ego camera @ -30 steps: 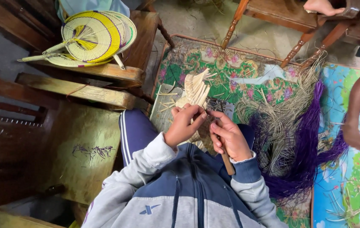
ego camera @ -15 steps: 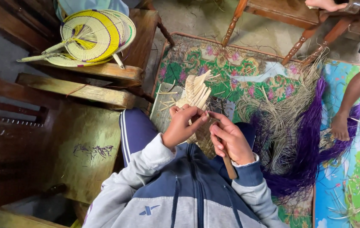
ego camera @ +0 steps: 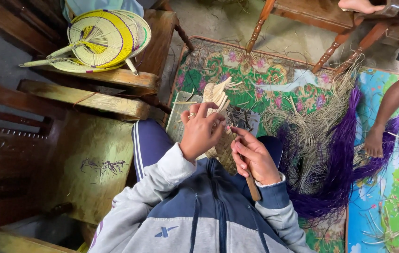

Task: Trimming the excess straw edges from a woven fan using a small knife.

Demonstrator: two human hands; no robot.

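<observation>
A half-woven straw fan piece [ego camera: 218, 96] of pale strips rests over my lap, its loose ends fanning away from me. My left hand [ego camera: 201, 131], a ring on one finger, grips the woven part from above. My right hand [ego camera: 254, 159] holds the piece's lower edge and wooden handle [ego camera: 253, 187], fingers closed around it. Both hands are close together on the weaving.
Finished yellow round fans [ego camera: 101, 40] lie on a wooden bench [ego camera: 115, 79] at upper left. Loose natural straw [ego camera: 312, 136] and purple straw [ego camera: 344, 173] are piled on a floral mat [ego camera: 265, 75] at right. Another person's foot [ego camera: 375, 140] stands beside them; chair legs [ego camera: 260, 26] rise behind.
The other person's leg has shifted left onto the mat near the purple straw. My hands stay on the weaving, fingers shifting slightly.
</observation>
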